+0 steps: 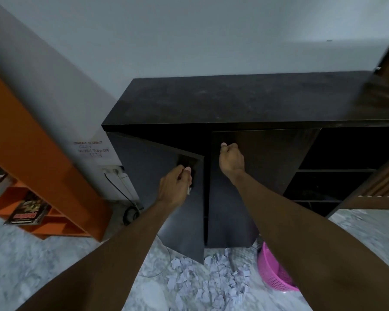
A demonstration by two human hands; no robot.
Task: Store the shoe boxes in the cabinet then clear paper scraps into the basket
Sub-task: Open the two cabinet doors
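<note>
A black cabinet (234, 102) stands against the wall. Its left door (184, 221) is swung partly open and my left hand (176, 185) grips the handle near the door's top edge. My right hand (231, 160) is curled round the top edge of the right door (263, 167), which looks close to closed. A heap of crumpled white paper scraps (213, 281) lies on the floor in front of the doors. A pink plastic basket (272, 272) stands to their right, partly hidden by my right forearm. No shoe boxes are in view.
Open black shelves (337, 171) fill the cabinet's right part. An orange shelf unit (45, 176) with magazines stands at the left. A wall socket with a black cable (121, 189) sits between it and the cabinet. Wooden furniture (377, 189) juts in at the right. The floor is marbled.
</note>
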